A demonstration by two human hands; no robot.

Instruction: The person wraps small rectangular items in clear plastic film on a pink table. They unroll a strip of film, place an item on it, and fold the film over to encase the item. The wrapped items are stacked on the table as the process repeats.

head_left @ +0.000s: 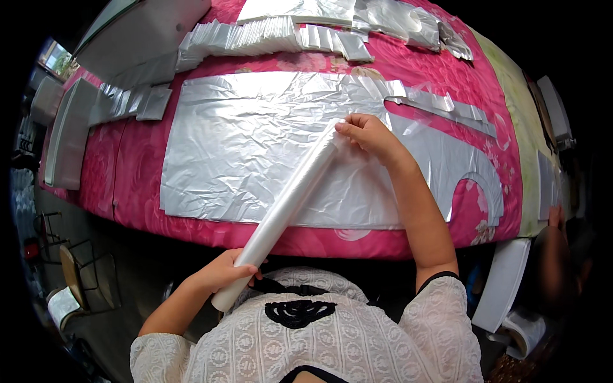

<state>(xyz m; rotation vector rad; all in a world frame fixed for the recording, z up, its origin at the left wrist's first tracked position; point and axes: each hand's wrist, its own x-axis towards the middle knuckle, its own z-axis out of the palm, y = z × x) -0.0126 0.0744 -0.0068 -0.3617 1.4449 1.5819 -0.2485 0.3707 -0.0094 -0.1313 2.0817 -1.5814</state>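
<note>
A long, tightly rolled tube of thin, glossy translucent plastic film (284, 210) is held slantwise over the near edge of a table covered by a bright pink floral cloth (134, 172). Its lower end is gripped by the left hand (223, 271), whose fingers are curled shut around the roll just in front of the white lace blouse (319, 338), while its upper end is pinched by the fingertips of the right hand (367, 135), closed on the roll's tip above the table. Beneath the roll, a broad, crinkled sheet of the same silvery clear film (255, 140) is spread flat on the cloth; its surface is wrinkled and shiny, and curved cut-outs are seen along its right side, where the pink cloth shows through. Along the far edge, a neat row of folded, overlapping plastic pieces (255, 35) is laid, and further crumpled film (408, 22) is heaped to its right. Smaller flat folded pieces (131, 102) lie at the left, beside pale grey flat boards (67, 134) at the table's edge. No containers are seen on the table. Bare pink cloth is left open between the big sheet and the left pile, and along the near edge, beyond which dark floor and a chair frame (80, 281) are seen.
</note>
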